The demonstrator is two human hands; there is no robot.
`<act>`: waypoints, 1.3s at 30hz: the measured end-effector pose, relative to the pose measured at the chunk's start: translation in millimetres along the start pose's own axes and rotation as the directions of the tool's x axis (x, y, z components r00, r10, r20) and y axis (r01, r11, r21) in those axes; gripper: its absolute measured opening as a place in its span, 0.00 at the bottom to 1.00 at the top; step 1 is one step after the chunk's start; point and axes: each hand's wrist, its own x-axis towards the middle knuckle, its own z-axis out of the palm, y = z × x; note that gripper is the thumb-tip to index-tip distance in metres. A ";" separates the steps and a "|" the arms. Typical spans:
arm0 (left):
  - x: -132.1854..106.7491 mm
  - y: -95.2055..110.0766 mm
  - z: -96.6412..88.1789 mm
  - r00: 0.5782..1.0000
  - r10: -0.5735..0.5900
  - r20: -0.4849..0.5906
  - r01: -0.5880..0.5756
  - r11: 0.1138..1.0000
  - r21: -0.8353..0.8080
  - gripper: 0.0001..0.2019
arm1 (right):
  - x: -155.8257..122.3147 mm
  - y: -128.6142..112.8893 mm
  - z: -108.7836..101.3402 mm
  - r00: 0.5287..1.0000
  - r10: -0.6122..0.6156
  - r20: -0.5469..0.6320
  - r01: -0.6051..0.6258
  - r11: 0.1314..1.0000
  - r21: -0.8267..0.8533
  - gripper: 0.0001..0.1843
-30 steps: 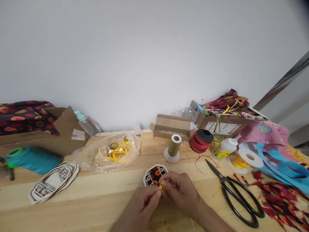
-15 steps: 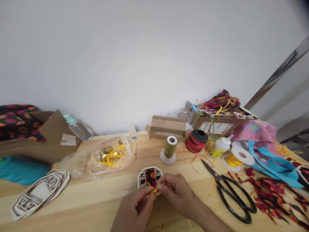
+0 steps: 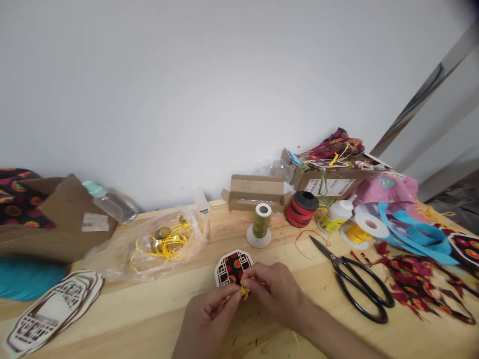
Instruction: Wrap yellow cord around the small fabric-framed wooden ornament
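Observation:
Both of my hands meet over the near edge of a small wooden plaque (image 3: 234,267), whose fretwork frame surrounds black, red-flowered fabric. Between my fingertips is a looped yellow cord (image 3: 244,294). My left hand (image 3: 211,316) pinches it from the left, thumb against forefinger. From the right, my right hand (image 3: 275,289) pinches the same cord, fingers curled. The knot or loop at the plaque's lower edge is partly covered by my fingers, and a thin yellow end shows below my right wrist.
Black-handled scissors (image 3: 354,279) lie to the right, near fabric scraps (image 3: 415,279). Behind stand an olive thread spool (image 3: 262,223), a red cord spool (image 3: 301,209), a glue bottle (image 3: 336,217) and a yellow spool (image 3: 359,234). Left are a plastic bag (image 3: 198,232) and stacked wooden cutouts (image 3: 41,324).
My fingertips have shifted slightly on the yellow cord, and its loop now hangs below them, more visible. The view has turned a little, so the surroundings sit differently.

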 end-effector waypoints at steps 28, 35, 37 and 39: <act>2.2 13.1 -9.4 0.982 -0.013 0.189 0.037 0.992 -0.120 0.09 | 2.5 2.0 3.3 0.961 -0.205 -0.188 0.171 0.968 -0.183 0.08; 0.6 3.0 -3.5 0.970 0.007 0.244 0.052 0.971 -0.233 0.11 | 0.7 -4.0 3.3 0.951 -0.226 -0.210 0.173 0.954 -0.244 0.08; 2.4 0.2 -5.5 0.960 -0.004 0.280 0.075 0.967 -0.242 0.11 | 0.2 -6.5 4.7 0.948 -0.239 -0.211 0.182 0.949 -0.257 0.08; 2.5 -2.6 -8.3 0.957 -0.021 0.288 0.092 0.967 -0.238 0.10 | 0.1 -7.9 6.9 0.947 -0.247 -0.205 0.189 0.946 -0.264 0.08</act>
